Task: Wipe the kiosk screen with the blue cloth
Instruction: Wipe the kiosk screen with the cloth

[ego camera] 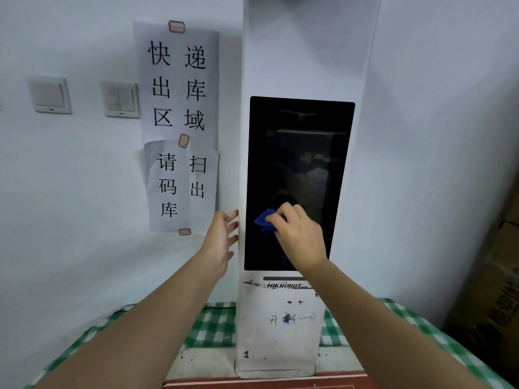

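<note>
A tall white kiosk [276, 327] stands upright on a table, with a dark, switched-off screen [300, 164] set in its front. My right hand [299, 234] presses a bunched blue cloth [265, 220] against the lower left part of the screen. Most of the cloth is hidden under my fingers. My left hand [222, 237] is open, fingers spread, resting against the kiosk's left side edge at the same height.
Printed paper notices [179, 88] are taped to the wall left of the kiosk, beside two light switches [120, 99]. A green-and-white checked tablecloth [213, 327] covers the table. Cardboard boxes [494, 290] stand at the right edge.
</note>
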Demonstrator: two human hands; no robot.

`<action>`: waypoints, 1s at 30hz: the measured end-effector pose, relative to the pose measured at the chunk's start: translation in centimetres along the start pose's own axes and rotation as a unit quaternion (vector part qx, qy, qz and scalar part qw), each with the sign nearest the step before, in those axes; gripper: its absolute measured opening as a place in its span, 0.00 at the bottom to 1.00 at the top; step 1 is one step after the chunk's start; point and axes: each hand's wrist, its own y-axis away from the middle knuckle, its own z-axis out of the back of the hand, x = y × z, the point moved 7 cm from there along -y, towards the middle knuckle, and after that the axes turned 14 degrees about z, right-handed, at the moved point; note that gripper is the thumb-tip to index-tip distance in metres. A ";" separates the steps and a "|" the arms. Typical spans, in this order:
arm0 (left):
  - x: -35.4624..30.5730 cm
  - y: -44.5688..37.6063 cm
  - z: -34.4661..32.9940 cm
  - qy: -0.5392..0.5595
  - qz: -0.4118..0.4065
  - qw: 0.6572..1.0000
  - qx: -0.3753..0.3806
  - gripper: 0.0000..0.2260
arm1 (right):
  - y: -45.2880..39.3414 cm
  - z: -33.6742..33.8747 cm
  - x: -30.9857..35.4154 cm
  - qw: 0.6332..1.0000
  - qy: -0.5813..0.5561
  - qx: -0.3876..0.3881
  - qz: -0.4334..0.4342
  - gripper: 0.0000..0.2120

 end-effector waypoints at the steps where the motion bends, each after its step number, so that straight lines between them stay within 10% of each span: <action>1: 0.0 0.0 0.0 0.000 -0.001 1.000 -0.003 0.23 | 0.4 -0.4 0.4 0.999 0.004 0.013 0.029 0.13; 5: 0.1 0.1 0.0 -0.006 0.000 1.000 0.001 0.23 | 2.0 -0.2 -0.6 0.995 0.033 0.032 0.093 0.12; 12: -0.1 0.4 -0.2 -0.002 0.001 1.000 0.003 0.23 | 0.1 1.4 -2.1 0.999 0.004 -0.028 -0.038 0.11; 19: -0.1 0.3 -0.1 -0.002 0.003 1.000 -0.004 0.22 | 2.3 0.0 -1.4 0.994 0.039 0.042 0.090 0.13; 30: -0.1 0.7 -0.5 0.012 0.006 1.000 -0.006 0.23 | 1.5 0.6 -2.0 1.000 0.020 -0.012 -0.016 0.12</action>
